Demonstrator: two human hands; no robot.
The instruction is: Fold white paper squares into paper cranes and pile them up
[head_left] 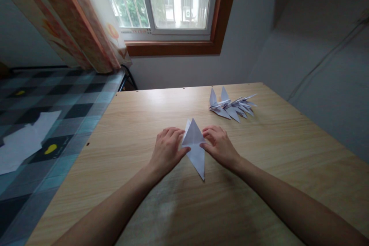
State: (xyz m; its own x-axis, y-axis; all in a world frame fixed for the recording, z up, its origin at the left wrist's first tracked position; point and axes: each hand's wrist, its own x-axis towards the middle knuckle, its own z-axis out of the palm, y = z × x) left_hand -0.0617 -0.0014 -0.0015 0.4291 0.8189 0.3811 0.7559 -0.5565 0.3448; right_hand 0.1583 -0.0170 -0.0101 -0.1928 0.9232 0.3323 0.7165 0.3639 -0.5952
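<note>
The left hand (168,148) and right hand (221,147) lightly pinch opposite edges of the white kite-shaped folded paper (193,138), seemingly mid-fold, calling next for even creasing pressure.

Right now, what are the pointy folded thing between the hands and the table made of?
Folded piece: looks like white paper, matte, with crisp creases and thin edges.
Table: seems wood or a wood-look sheet, smooth with a soft sheen; pale grain streaks show, but I can't tell if it's solid.

Paper (193,136) partly hidden (by fingers (183,151)); window (175,5) cropped.
</note>
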